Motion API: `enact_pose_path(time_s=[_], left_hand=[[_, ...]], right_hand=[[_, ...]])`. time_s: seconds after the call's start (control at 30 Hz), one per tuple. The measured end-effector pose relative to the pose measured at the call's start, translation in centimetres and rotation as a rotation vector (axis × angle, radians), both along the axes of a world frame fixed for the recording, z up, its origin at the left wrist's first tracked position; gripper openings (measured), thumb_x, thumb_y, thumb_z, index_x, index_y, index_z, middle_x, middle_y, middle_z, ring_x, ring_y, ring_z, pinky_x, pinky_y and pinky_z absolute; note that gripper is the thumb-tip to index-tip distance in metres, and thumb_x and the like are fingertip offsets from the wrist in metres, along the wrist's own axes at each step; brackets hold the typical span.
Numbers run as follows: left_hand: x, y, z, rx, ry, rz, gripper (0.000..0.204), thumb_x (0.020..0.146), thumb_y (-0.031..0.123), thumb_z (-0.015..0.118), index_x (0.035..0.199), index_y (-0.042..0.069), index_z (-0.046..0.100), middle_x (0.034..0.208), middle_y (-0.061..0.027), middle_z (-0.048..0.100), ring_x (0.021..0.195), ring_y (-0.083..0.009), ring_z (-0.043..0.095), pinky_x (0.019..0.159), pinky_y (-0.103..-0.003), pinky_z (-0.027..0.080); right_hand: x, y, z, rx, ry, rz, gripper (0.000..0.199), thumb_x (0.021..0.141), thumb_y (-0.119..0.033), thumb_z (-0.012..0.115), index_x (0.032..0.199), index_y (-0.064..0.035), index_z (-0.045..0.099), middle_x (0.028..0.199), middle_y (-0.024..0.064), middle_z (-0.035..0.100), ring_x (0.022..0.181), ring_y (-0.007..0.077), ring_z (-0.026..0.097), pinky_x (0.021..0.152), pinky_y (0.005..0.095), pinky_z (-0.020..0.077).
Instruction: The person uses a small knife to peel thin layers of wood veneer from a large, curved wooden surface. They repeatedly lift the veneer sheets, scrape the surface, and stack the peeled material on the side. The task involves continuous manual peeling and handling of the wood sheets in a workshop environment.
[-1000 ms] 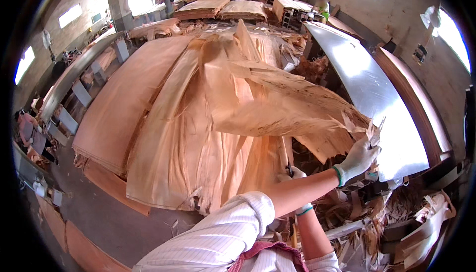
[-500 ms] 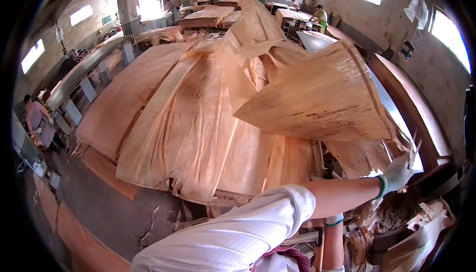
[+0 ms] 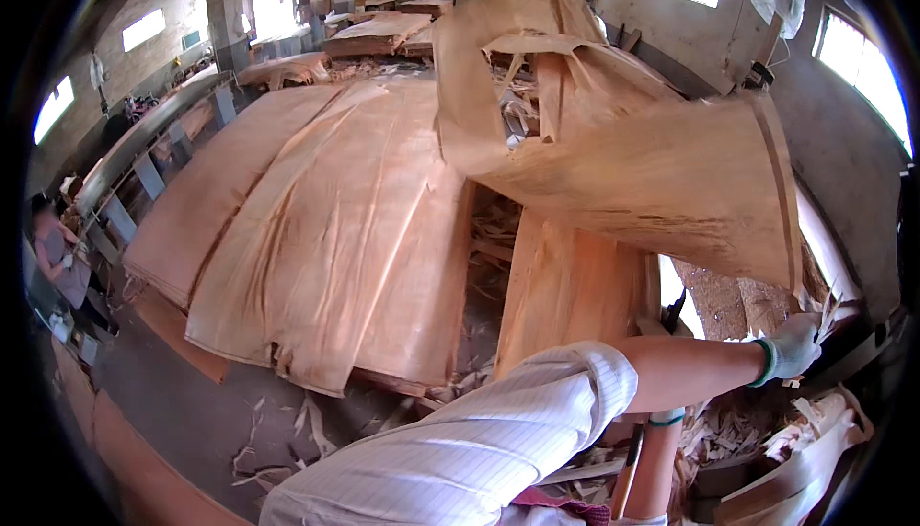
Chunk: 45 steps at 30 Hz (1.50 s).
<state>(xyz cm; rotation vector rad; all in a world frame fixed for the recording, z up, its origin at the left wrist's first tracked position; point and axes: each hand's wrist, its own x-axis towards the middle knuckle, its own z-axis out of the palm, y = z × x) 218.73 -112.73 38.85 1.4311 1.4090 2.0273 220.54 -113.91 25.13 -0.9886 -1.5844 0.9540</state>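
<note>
A large thin sheet of wood veneer [image 3: 652, 181] rises in a curved, billowing shape over the right of the stack, its right edge hanging near my left hand. My left hand [image 3: 793, 346], in a pale glove with a green cuff, reaches across to the right; its fingers look closed on the ragged veneer edge, with splintered strips sticking out. Below my left forearm, only the wrist and cuff of my gloved right hand [image 3: 668, 417] show; its fingers are hidden. Beside my right forearm stands a thin wooden stick [image 3: 630, 468]. Wrinkled veneer sheets [image 3: 335, 219] lie stacked in front of me.
Torn veneer scraps [image 3: 724, 430] pile up at the lower right, beside a curled veneer piece [image 3: 800, 468]. A long metal-framed bench [image 3: 144, 143] runs along the left, where another person [image 3: 62, 258] stands. More veneer stacks [image 3: 379, 33] lie at the back.
The raised veneer sheet has swung to the right and spread, uncovering a gap with scraps in the stack. My left hand has moved slightly right and down; the view has shifted a little right.
</note>
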Motion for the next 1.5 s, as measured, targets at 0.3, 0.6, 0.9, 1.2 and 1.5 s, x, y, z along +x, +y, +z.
enact_pose_path(time_s=[0.3, 0.6, 0.9, 1.2, 1.5], left_hand=[[-3.5, 13.4, 3.2, 0.032, 0.157, -0.107, 0.022, 0.082, 0.016, 0.059, 0.094, -0.002, 0.060, 0.079, -0.0225, 0.062, 0.076, -0.0359, 0.062, 0.070, -0.043, 0.049], [-6.0, 23.7, 1.9, 0.211, 0.151, -0.101, 0.026, 0.083, 0.008, 0.055, 0.106, -0.002, 0.055, 0.076, -0.0194, 0.060, 0.069, -0.0332, 0.060, 0.065, -0.042, 0.049], [-9.4, 36.8, -2.0, 0.372, -0.226, -0.150, 0.022, 0.090, 0.012, 0.052, 0.105, -0.004, 0.051, 0.093, -0.0150, 0.059, 0.085, -0.0226, 0.057, 0.072, -0.037, 0.048], [-10.1, 38.1, -9.3, 0.240, -0.332, 0.319, 0.043, 0.090, 0.009, 0.053, 0.129, -0.002, 0.040, 0.096, -0.0112, 0.060, 0.075, -0.0165, 0.055, 0.069, -0.029, 0.048], [-8.1, 40.6, -16.7, 0.107, -0.664, 0.064, 0.067, 0.091, -0.001, 0.053, 0.147, 0.006, 0.016, 0.123, -0.0067, 0.056, 0.103, -0.0116, 0.055, 0.088, -0.027, 0.048]], right_hand=[[-5.0, 12.3, 2.8, 0.135, -0.090, -0.201, 0.045, 0.084, -0.034, 0.059, 0.113, -0.0018, 0.049, 0.097, 0.0101, 0.060, 0.087, 0.0195, 0.057, 0.072, 0.0332, 0.0461], [-8.4, 21.8, 3.8, 0.227, -0.113, -0.222, 0.054, 0.084, -0.040, 0.057, 0.121, -0.0011, 0.046, 0.103, 0.0132, 0.061, 0.092, 0.0232, 0.059, 0.077, 0.0353, 0.0472], [-11.3, 31.9, 4.5, 0.313, -0.137, -0.116, 0.064, 0.085, -0.047, 0.054, 0.128, -0.0004, 0.044, 0.109, 0.0163, 0.062, 0.098, 0.0268, 0.061, 0.082, 0.0374, 0.0484], [-13.9, 44.6, 2.5, 0.285, -0.069, 0.116, 0.062, 0.086, -0.046, 0.054, 0.126, 0.0003, 0.046, 0.108, 0.0164, 0.063, 0.095, 0.0270, 0.062, 0.081, 0.0369, 0.0493], [-15.3, 67.5, -11.8, -0.149, 0.017, 0.988, 0.037, 0.087, -0.031, 0.058, 0.106, 0.0011, 0.059, 0.091, 0.0105, 0.065, 0.075, 0.0202, 0.062, 0.067, 0.0311, 0.0497]])
